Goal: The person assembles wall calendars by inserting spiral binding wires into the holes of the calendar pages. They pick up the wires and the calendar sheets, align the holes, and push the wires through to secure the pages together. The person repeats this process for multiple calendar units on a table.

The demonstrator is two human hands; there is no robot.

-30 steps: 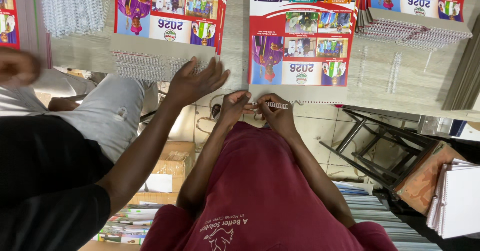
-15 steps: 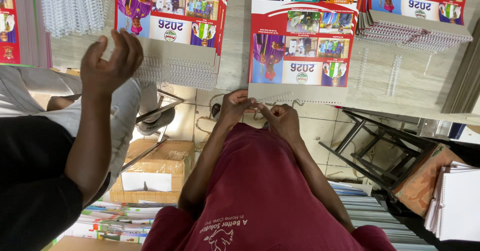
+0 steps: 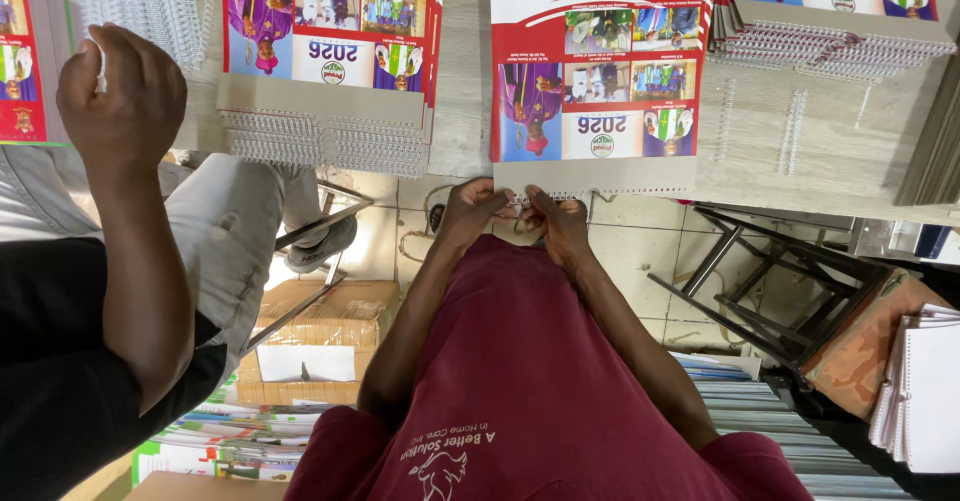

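Pale wood-grain tabletop (image 3: 780, 151) fills the upper part of the view, spread with red wall calendars, and below its edge lie tiled floor, a cardboard box (image 3: 320, 336) and a dark metal frame (image 3: 760, 281). The calendar (image 3: 595, 71) in the middle lies flat with its grey backing strip hanging just over the near edge, and along that strip runs the wire binding (image 3: 620, 192). Both of the person's arms reach forward from the maroon shirt, elbows bent and forearms converging, so that the left hand (image 3: 478, 211) and the right hand (image 3: 560, 223) meet close together at the strip's left end. Each hand is closed, fingertips pinched on the wire binding, with the knuckles nearly touching. The likely trouble lies in that overhang: a pull toward the body could drag the calendar off the tabletop, and an uneven squeeze could bend the thin loops or let them slip out of the punched holes. To the left, a co-worker's hand (image 3: 120, 96) is raised near loose wire coils (image 3: 140, 1), well apart from the person's own hands. A second calendar stack (image 3: 330, 51) lies between them, with a bound stack (image 3: 830, 11) at the right.
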